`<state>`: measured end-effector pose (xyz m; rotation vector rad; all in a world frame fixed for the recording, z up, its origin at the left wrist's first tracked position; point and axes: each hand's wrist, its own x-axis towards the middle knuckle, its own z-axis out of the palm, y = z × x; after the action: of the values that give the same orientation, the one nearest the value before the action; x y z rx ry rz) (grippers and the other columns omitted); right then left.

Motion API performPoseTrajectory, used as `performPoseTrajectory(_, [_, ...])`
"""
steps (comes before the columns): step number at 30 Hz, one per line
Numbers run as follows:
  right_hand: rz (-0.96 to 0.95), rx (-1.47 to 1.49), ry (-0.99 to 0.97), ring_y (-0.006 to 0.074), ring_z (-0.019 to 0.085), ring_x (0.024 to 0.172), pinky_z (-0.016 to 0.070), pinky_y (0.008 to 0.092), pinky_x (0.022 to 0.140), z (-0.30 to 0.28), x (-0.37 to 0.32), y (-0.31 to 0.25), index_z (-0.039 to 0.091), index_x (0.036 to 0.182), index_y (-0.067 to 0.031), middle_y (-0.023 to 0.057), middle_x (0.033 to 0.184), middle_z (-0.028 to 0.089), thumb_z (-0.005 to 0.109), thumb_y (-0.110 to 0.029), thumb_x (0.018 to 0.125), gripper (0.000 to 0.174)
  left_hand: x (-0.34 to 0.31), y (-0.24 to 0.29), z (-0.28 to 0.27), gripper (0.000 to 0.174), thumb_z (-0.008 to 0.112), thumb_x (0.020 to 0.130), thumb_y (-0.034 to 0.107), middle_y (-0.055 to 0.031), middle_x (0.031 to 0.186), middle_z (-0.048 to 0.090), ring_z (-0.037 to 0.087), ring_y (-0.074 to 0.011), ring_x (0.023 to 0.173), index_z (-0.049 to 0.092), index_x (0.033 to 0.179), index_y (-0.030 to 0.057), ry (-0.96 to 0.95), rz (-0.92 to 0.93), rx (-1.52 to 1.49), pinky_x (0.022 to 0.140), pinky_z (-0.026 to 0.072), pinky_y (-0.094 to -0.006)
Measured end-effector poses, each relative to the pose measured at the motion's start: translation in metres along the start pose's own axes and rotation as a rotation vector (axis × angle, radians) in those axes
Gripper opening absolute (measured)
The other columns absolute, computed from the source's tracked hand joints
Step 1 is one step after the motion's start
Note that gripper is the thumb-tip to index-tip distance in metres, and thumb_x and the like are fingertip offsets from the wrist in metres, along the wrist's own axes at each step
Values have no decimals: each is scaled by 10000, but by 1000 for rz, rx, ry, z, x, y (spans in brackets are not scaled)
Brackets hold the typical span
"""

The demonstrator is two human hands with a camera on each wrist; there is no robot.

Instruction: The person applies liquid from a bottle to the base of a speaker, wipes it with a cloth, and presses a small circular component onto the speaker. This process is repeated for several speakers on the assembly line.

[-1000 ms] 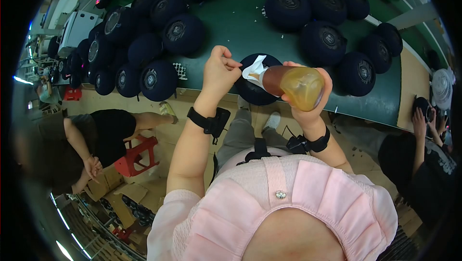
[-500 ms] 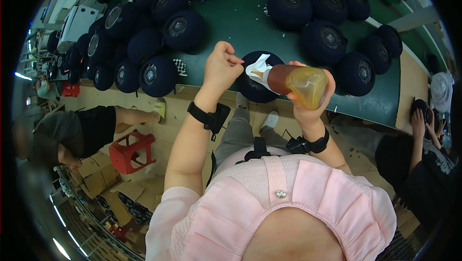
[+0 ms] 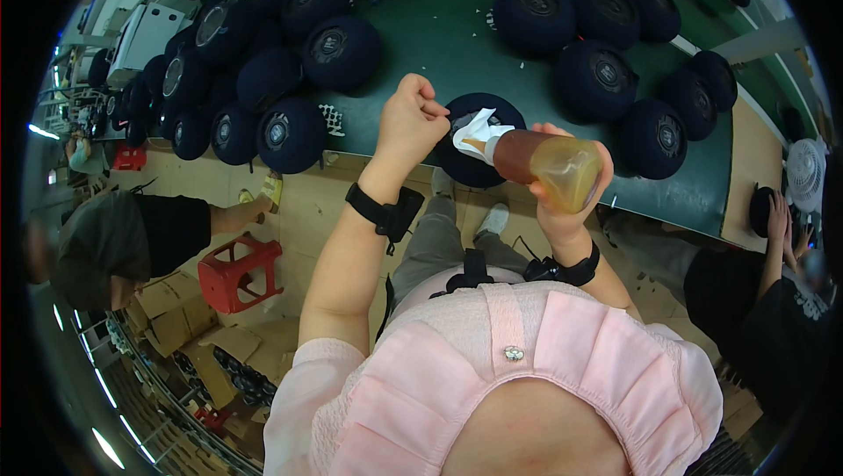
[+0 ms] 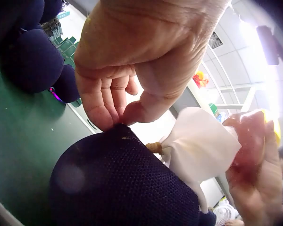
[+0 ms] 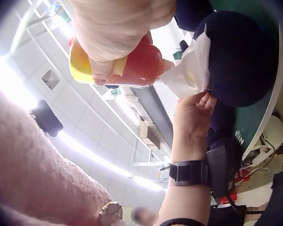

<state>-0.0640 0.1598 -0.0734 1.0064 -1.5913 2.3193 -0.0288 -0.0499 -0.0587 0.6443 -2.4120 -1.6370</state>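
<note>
A dark blue fabric-covered round object [image 3: 474, 173] lies at the front edge of the green table. My left hand [image 3: 411, 127] is at its left side; in the left wrist view, thumb and fingertips of the left hand [image 4: 132, 61] pinch the edge of the dark fabric [image 4: 118, 179]. My right hand [image 3: 571, 204] grips a bottle [image 3: 549, 164] of amber liquid, tilted with its neck toward the round object. White cloth or paper [image 3: 477, 132] wraps the neck, and a brownish tip [image 4: 154, 148] pokes out beside the fabric. Whether the tip touches it, I cannot tell.
Several similar dark round objects [image 3: 342, 53] crowd the table's left side, and more [image 3: 597, 79] stand at the right. A white patterned piece [image 3: 332, 120] lies on the left. A red stool [image 3: 240, 276] and a person [image 3: 105, 239] are at the left, another person [image 3: 746, 300] at the right.
The bottle and right hand have shifted slightly right in the head view, with the left hand holding nearly the same pose. The person at the left has moved and bent lower.
</note>
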Motion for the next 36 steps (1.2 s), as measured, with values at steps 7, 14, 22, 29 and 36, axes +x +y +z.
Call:
performPoseTrajectory(7, [363,164,461,253,534,1020,444,385,876,-27,7,18,362,1217,-72,139,1136,525,667,-266,804,549,-1,-3,-4,286,577,708,-65,-102,810,613,566,-93,702,416,924,32,-30,-24,-196,625,450,-201])
performPoseTrajectory(14, [830,924,684,261,498,1105,430,430,936,-84,38,-15,466,1209,-73,120,1203,508,529,-376,874,455,-44,-17,-42,207,576,756,-7,-85,825,590,556,-102,739,481,940,-11,234,-81,-302,680,460,-218])
performPoseTrajectory(22, [984,1573,837,335,554,1030,497,400,882,-127,41,-59,447,1062,82,182,1059,522,586,-31,753,356,-104,-29,-23,48,607,764,22,-43,768,579,551,-104,653,593,802,-2,243,-187,-237,598,464,-229])
performPoseTrajectory(29, [1123,1445,969,314,582,997,517,390,844,-115,25,-64,393,1073,36,179,1065,548,608,-58,752,397,-111,-42,8,58,609,756,27,-80,749,577,578,-174,656,591,807,6,228,-54,-186,598,468,-268])
performPoseTrajectory(36, [1186,1396,1016,305,594,978,528,379,825,-96,16,-54,388,1047,20,172,1047,562,622,-70,760,381,-113,-58,21,58,612,736,10,-86,741,591,586,-202,666,583,787,12,193,-20,-244,603,470,-282])
